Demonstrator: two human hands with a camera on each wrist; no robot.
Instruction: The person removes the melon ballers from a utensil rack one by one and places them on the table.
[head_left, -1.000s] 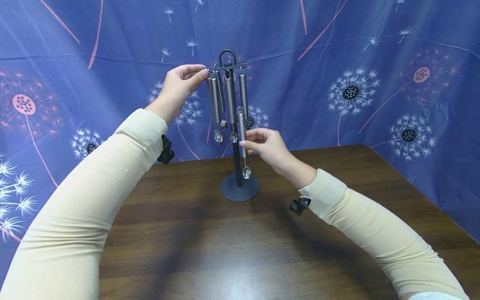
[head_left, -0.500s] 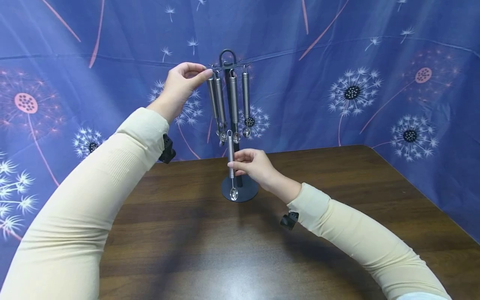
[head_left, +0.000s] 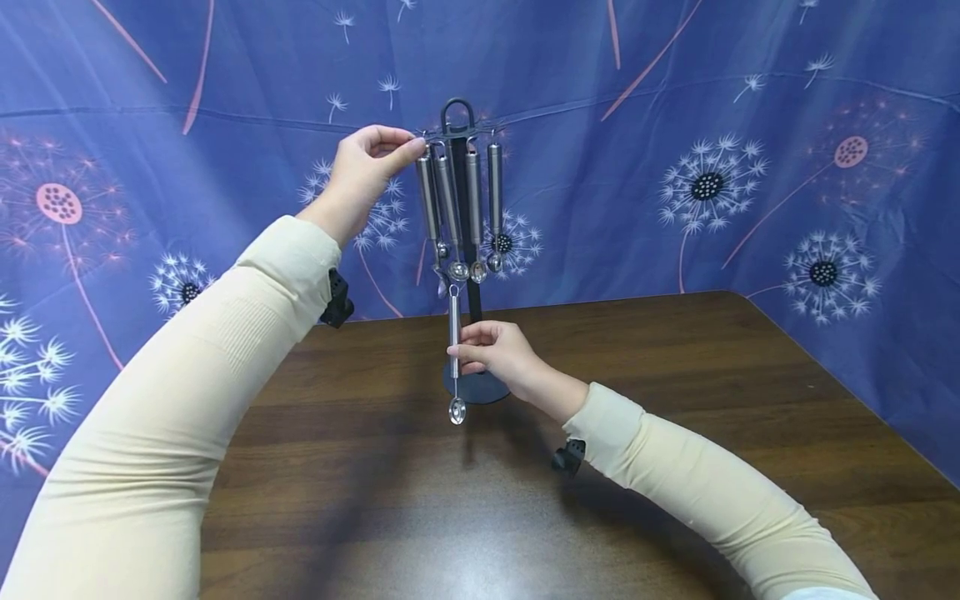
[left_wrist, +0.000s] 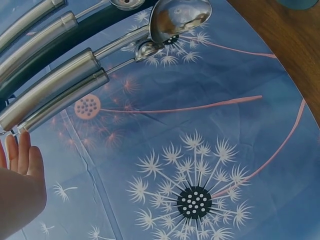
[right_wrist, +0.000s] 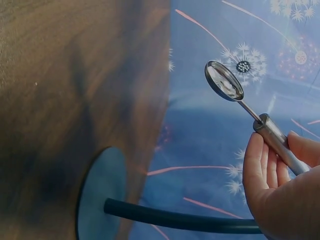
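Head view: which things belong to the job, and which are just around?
In use:
silver spoon, held in the right hand
black stand, left hand at its top
hanging utensils

Just around:
wooden table
blue patterned cloth
black wrist cameras

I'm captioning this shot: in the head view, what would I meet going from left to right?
Left sleeve → left hand → held metal utensil → right hand → right sleeve.

Gleams as smooth, glossy metal on the slim silver round-bowled spoon (head_left: 454, 323). Looks matt on the dark round-based stand (head_left: 475, 304), glossy on the brown wood-grained table (head_left: 675, 375), creased on the blue dandelion-print cloth (head_left: 585, 183).
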